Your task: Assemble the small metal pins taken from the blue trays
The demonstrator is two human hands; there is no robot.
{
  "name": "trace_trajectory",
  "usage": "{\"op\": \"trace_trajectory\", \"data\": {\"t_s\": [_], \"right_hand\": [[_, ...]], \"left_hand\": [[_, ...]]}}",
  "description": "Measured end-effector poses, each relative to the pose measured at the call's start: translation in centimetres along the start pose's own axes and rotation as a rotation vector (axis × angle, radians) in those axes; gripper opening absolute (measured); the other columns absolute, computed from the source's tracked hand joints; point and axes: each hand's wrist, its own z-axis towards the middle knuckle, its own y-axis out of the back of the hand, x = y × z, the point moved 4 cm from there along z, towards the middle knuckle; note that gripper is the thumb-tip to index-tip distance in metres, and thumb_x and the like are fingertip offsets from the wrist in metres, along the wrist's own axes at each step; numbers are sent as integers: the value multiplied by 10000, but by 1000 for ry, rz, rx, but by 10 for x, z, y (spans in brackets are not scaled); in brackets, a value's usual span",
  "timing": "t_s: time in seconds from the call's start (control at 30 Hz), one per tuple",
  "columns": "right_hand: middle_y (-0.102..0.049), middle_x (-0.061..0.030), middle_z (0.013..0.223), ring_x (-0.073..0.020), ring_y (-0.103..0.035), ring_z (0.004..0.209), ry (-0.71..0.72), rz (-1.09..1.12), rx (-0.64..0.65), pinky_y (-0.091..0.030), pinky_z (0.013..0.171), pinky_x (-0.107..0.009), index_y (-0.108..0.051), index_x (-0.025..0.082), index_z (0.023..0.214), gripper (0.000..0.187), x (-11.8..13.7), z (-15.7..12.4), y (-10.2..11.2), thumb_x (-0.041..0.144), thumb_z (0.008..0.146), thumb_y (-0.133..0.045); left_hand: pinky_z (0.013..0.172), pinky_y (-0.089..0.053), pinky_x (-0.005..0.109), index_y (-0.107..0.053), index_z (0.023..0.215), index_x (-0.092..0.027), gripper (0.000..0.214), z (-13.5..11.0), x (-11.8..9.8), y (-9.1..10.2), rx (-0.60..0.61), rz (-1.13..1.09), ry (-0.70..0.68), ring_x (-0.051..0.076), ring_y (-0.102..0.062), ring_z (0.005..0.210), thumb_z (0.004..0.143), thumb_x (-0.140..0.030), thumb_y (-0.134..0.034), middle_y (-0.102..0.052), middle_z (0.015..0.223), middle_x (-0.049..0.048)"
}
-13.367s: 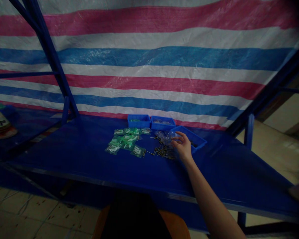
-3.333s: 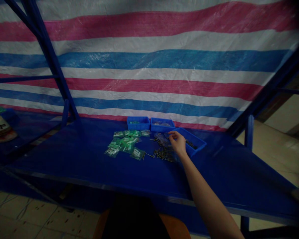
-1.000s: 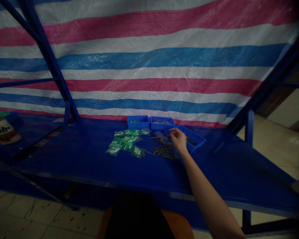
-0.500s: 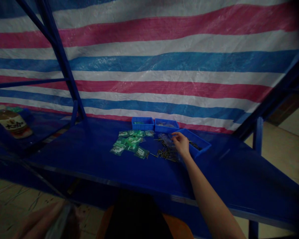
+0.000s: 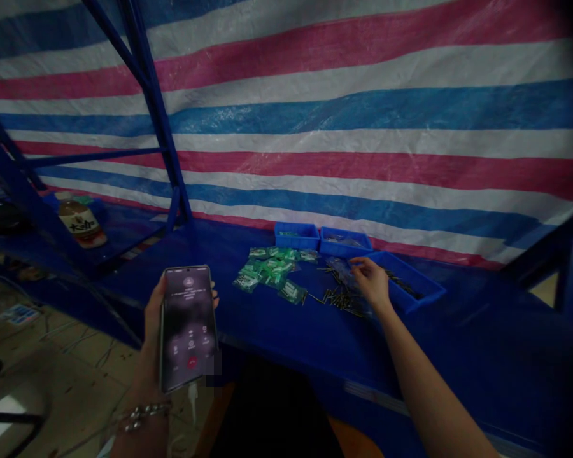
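My left hand (image 5: 153,331) grips a smartphone (image 5: 187,324) upright in front of the blue table's (image 5: 277,324) near edge; its lit screen shows a call display and a cable hangs from its bottom. My right hand (image 5: 373,283) reaches far across the table, fingers curled together over clear small bags (image 5: 340,267) and a scatter of small metal pins (image 5: 338,298). Whether it pinches anything is too dark to make out. A heap of green-printed packets (image 5: 273,272) lies just left of the pins.
Three small blue trays (image 5: 296,235) (image 5: 344,240) (image 5: 410,286) stand in a row behind the pile, against a striped pink, white and blue tarp. A bottle (image 5: 81,221) sits on a lower shelf at left. Blue rack posts (image 5: 153,108) rise at the table's left rear.
My left hand has risen from below the table with the phone, now held up with its screen lit. The view has swung left. My right hand has stayed at the pins.
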Motion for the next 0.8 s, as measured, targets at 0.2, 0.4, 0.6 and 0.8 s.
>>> {"op": "trace_trajectory", "data": {"t_s": [0.2,0.4,0.6,0.8], "right_hand": [[-605,-30,623,-164,-550,545,-4,-2,19,-391,533,-262,-600,167,885,281,-3,-1,-3,332,713,-452],[-604,-25,621,-167,-562,559,-18,12,25,-405,536,-261,-596,172,891,284,-6,-1,-3,342,712,-455],[-609,-30,593,-167,-553,541,0,17,-3,-414,533,-268,-614,165,867,284,-1,-2,-1,355,703,-479],[-612,-32,597,-165,-551,535,-1,39,-20,-418,524,-267,-616,170,855,260,2,-3,1,332,697,-487]], "left_hand": [[632,-508,374,-497,1109,-103,594,49,11,3,239,-151,20,251,-606,758,804,-575,-301,-616,867,137],[701,-501,377,-487,1102,-34,633,78,13,14,33,-116,100,265,-595,823,810,-568,-315,-617,838,158],[737,-485,391,-506,1091,-59,648,102,15,25,113,-64,132,276,-580,879,780,-603,-340,-596,955,178],[703,-481,389,-538,1037,-87,649,117,8,29,110,95,92,257,-595,816,808,-606,-223,-617,877,152]]}}
